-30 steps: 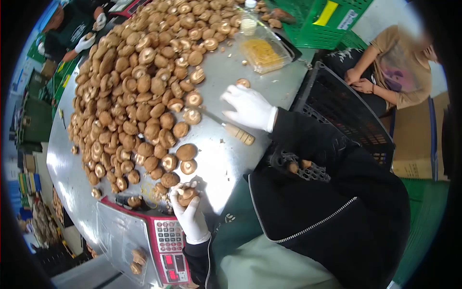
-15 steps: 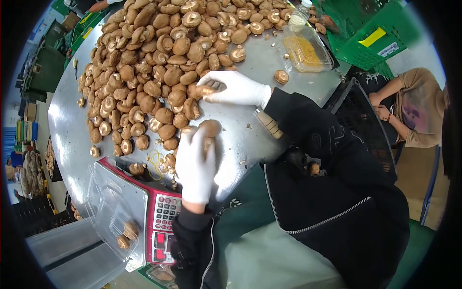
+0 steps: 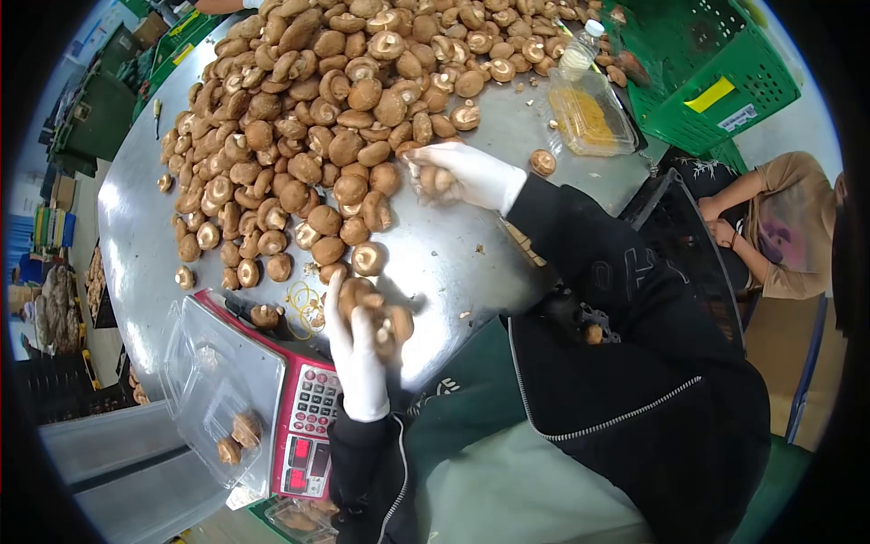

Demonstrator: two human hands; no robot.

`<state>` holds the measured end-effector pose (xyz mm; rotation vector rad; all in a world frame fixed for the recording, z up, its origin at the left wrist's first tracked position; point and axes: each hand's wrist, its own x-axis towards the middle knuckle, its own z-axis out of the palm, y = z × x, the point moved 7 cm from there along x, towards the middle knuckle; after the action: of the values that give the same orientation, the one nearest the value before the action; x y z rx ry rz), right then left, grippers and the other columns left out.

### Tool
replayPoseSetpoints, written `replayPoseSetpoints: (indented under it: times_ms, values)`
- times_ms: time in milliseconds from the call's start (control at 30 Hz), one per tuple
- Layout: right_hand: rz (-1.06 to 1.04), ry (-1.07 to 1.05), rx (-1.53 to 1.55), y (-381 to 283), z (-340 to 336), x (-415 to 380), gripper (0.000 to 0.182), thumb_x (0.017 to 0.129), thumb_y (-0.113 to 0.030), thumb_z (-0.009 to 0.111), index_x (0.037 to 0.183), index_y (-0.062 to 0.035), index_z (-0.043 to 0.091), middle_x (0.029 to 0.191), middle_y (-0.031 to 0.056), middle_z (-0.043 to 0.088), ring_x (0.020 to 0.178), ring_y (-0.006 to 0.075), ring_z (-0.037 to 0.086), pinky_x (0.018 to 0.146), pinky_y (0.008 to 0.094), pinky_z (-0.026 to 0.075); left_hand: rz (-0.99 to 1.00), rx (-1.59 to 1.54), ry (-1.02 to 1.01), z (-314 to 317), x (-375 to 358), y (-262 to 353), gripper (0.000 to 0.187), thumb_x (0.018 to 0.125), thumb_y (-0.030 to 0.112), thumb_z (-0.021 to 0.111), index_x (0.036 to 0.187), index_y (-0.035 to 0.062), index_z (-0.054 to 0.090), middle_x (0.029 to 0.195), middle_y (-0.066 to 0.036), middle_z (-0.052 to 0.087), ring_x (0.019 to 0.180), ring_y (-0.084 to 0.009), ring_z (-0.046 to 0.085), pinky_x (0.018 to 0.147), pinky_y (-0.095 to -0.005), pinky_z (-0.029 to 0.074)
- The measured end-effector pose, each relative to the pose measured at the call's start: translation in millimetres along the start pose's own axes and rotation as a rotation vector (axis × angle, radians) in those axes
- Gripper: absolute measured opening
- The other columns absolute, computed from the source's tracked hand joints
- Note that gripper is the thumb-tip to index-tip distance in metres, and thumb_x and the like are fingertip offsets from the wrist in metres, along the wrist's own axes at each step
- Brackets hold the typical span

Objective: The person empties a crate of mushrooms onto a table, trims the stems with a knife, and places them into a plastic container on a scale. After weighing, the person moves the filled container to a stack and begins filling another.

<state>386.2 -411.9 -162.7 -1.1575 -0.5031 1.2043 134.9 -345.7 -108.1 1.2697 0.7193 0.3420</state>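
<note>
My left hand (image 3: 361,367), white-gloved, is closed around a few brown shiitake mushrooms (image 3: 392,328), just above the metal table (image 3: 444,290). One shiitake (image 3: 367,259) lies gills-up on the table beyond those fingers. My right hand (image 3: 476,174), also gloved, grips shiitake mushrooms (image 3: 435,179) at the near edge of the big mushroom pile (image 3: 313,118); its fingers hide part of them. Left of my left hand stands a red scale (image 3: 299,390) with a clear plastic tray (image 3: 204,363) on it, holding a few mushrooms (image 3: 245,430).
Yellow rubber bands (image 3: 304,304) lie by the scale. A wooden-handled tool (image 3: 521,243) rests beside my right sleeve. Farther right are a clear box of yellow bands (image 3: 594,118), a bottle (image 3: 584,45), a green crate (image 3: 707,82) and a seated person (image 3: 784,222).
My left hand has moved slightly down and turned, showing the mushrooms in it. My right hand has shifted right, its fingers now around mushrooms. A gills-up shiitake now shows between the pile and my left hand.
</note>
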Motion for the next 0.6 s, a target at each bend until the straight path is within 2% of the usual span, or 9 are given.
replayPoseSetpoints:
  times_ms: [67,100,167,300,367,400,433,500,600]
  values:
    - [-0.11,0.046,-0.268,-18,19,20,0.027,0.097,-0.03,0.058,0.093,-0.0043,0.065,0.069,0.0047,0.065,0.055,0.0098,0.057,0.054,0.0242,0.049,0.106,-0.103,0.065,-15,-10,-6,0.047,0.105,0.022,0.045,0.148,0.0067,0.035,0.129,-0.011,0.054,0.112,-0.0184,0.056,0.098,-0.0321,0.045]
    - [-0.207,0.051,-0.506,-30,38,26,0.017,0.093,-0.021,0.06,0.098,-0.0056,0.065,0.079,0.0068,0.066,0.066,0.0156,0.062,0.062,0.0291,0.052,0.086,-0.144,0.061,-18,-10,-13,0.046,0.105,0.022,0.045,0.147,0.0068,0.035,0.126,-0.01,0.054,0.109,-0.0178,0.057,0.096,-0.0316,0.046]
    - [-0.614,0.164,-1.295,-48,77,36,0.02,0.088,-0.012,0.059,0.107,-0.0104,0.066,0.091,0.0094,0.065,0.084,0.0244,0.066,0.074,0.0365,0.054,0.045,-0.227,0.059,-20,-13,-18,0.044,0.105,0.022,0.044,0.146,0.007,0.036,0.121,-0.009,0.055,0.103,-0.0164,0.059,0.092,-0.0306,0.048]
    - [-0.315,-0.025,-1.703,-31,96,78,0.033,0.082,-0.014,0.06,0.114,-0.0163,0.069,0.107,0.0133,0.065,0.105,0.0281,0.065,0.087,0.0401,0.052,0.096,-0.204,0.097,-26,-14,-25,0.045,0.102,0.017,0.048,0.145,0.0066,0.037,0.118,-0.009,0.056,0.102,-0.0171,0.059,0.091,-0.0311,0.047]
    - [-0.301,-0.077,-1.651,-34,90,87,0.033,0.079,-0.018,0.061,0.111,-0.0139,0.07,0.108,0.0147,0.067,0.103,0.03,0.065,0.087,0.0409,0.052,0.101,-0.162,0.116,-34,-20,-23,0.048,0.1,0.011,0.048,0.146,0.0059,0.036,0.131,-0.011,0.049,0.112,-0.0183,0.054,0.099,-0.0321,0.043]
    - [-0.417,-0.058,-1.488,-33,79,90,0.037,0.075,-0.025,0.065,0.11,-0.0112,0.069,0.103,0.0148,0.069,0.098,0.032,0.066,0.086,0.0423,0.052,0.103,-0.138,0.125,-39,-23,-22,0.049,0.099,0.007,0.049,0.146,0.0056,0.036,0.138,-0.012,0.045,0.118,-0.0189,0.051,0.102,-0.0326,0.04]
    - [-0.444,-0.082,-1.254,-35,73,88,0.034,0.082,-0.027,0.065,0.11,-0.0075,0.068,0.098,0.0121,0.07,0.092,0.0248,0.068,0.08,0.0373,0.053,0.118,-0.052,0.127,-42,-26,-20,0.048,0.099,0.009,0.048,0.146,0.0055,0.036,0.136,-0.012,0.047,0.116,-0.0191,0.052,0.102,-0.0326,0.04]
    - [-0.091,-0.144,-0.695,-44,74,60,0.031,0.097,-0.024,0.054,0.121,-0.0068,0.063,0.1,0.0083,0.068,0.085,0.0191,0.067,0.074,0.0322,0.054,0.151,0.114,0.131,-48,-35,-17,0.046,0.1,0.012,0.048,0.144,0.0053,0.038,0.132,-0.012,0.05,0.114,-0.0194,0.054,0.101,-0.0327,0.04]
    - [0.046,-0.149,0.14,-31,85,27,0.04,0.106,-0.026,0.04,0.134,0.0008,0.05,0.108,0.0108,0.068,0.08,0.0189,0.067,0.071,0.0304,0.056,0.118,0.114,0.116,-47,-52,-2,0.05,0.099,0.018,0.048,0.144,0.0018,0.037,0.137,-0.015,0.048,0.123,-0.0238,0.049,0.107,-0.0358,0.036]
